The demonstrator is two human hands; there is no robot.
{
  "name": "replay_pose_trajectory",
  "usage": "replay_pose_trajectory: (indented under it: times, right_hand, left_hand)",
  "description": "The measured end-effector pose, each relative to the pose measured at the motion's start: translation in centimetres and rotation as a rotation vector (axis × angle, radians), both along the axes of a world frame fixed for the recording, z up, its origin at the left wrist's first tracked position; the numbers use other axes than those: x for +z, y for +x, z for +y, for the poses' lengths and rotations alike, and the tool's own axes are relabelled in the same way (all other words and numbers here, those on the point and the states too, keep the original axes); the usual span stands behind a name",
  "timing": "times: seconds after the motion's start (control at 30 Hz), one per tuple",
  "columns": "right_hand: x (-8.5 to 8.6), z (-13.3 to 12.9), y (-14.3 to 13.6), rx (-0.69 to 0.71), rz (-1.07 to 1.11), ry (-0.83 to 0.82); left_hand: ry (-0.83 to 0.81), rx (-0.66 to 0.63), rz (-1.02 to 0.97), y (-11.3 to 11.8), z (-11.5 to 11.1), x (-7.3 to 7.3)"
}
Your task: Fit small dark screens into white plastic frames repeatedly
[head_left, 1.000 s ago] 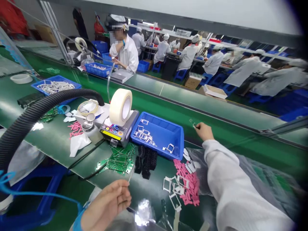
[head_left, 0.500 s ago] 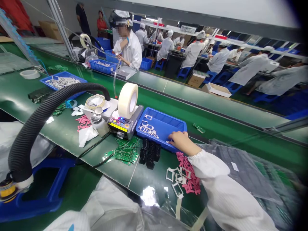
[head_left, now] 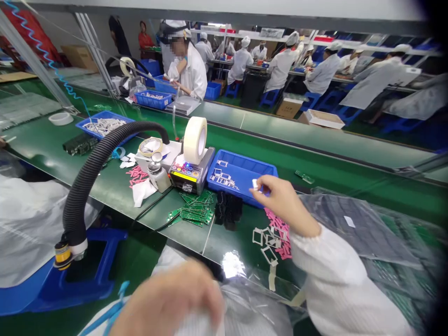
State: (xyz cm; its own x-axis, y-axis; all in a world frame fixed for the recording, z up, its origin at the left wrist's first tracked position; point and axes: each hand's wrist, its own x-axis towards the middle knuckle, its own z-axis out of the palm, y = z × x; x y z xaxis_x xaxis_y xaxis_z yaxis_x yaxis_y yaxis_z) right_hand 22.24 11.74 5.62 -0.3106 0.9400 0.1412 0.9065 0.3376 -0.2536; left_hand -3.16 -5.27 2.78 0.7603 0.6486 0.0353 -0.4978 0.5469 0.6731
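The right hand [head_left: 276, 198] is extended forward, palm down, with thumb and index finger pinched together and the white-sleeved forearm angled in from the lower right. The left hand [head_left: 175, 298], blurred, is held low and close, fingers curled.

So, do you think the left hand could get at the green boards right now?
Probably yes: the green boards lie open, with only a cable over their edge, and the left hand, though blurred, is nearby.
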Motion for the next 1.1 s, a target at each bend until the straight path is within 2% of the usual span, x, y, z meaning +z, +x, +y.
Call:
replay_pose_trajectory:
  times: [0.07, 0.1, 0.13, 0.2, 0.27, 0.33, 0.37, 0.43, 0.5, 0.6, 0.67, 0.77, 0.9, 1.0, 1.1]
  right_hand:
    - [0.3, -4.2, -2.8, 0.105, 0.114, -0.041]
    - [0.0, -6.3, -4.3, 0.199, 0.254, -0.123]
    - [-0.4, -8.1, -5.7, 0.257, 0.366, -0.217]
    - [-1.7, -10.8, -7.6, 0.331, 0.497, -0.393]
    - [-3.0, -12.0, -8.2, 0.419, 0.544, -0.538]
    - [-4.3, -11.7, -7.3, 0.429, 0.511, -0.534]
    - [-4.9, -11.1, -6.4, 0.368, 0.475, -0.478]
    - [-6.5, -9.1, -4.3, 0.13, 0.377, -0.276]
    - [-8.2, -6.7, -2.4, -0.057, 0.309, -0.146]
    - [-10.4, -3.8, -0.7, -0.11, 0.244, -0.1]
    - [-11.2, -2.7, -0.3, -0.086, 0.223, -0.095]
    - [-11.6, -2.2, 0.0, -0.059, 0.232, -0.068]
    - [-11.2, -2.3, 0.8, -0.083, 0.302, 0.012]
    - [-10.3, -2.6, 1.5, -0.128, 0.372, 0.056]
    - [-8.5, -2.8, 0.6, -0.199, 0.466, 0.091]
  left_hand:
    - [0.065, 0.255, 0.151, 0.9, 1.8, -1.0]
    - [0.094, 0.427, 0.284, 1.4, 2.5, -1.6]
    - [0.129, 0.522, 0.388, 1.9, 2.9, -2.2]
    - [0.176, 0.623, 0.584, 2.5, 3.2, -3.6]
    - [0.169, 0.627, 0.712, 2.7, 3.0, -4.9]
    - [0.063, 0.605, 0.718, 2.4, 2.6, -6.0]
    - [-0.023, 0.576, 0.666, 2.2, 2.4, -6.4]
    - [-0.196, 0.468, 0.521, 1.5, 1.9, -6.9]
    - [-0.31, 0.334, 0.396, 0.9, 1.5, -7.0]
    - [-0.337, 0.176, 0.269, -0.1, 0.9, -7.1]
    - [-0.316, 0.166, 0.225, -0.7, 0.7, -7.4]
    - [-0.343, 0.294, 0.233, -1.9, 0.6, -8.2]
    - [-0.554, 0.593, 0.29, -4.7, 0.3, -9.8]
    - [-0.709, 0.775, 0.266, -7.8, -0.5, -11.5]
    - [-0.763, 0.93, 0.232, -11.4, -1.5, -13.0]
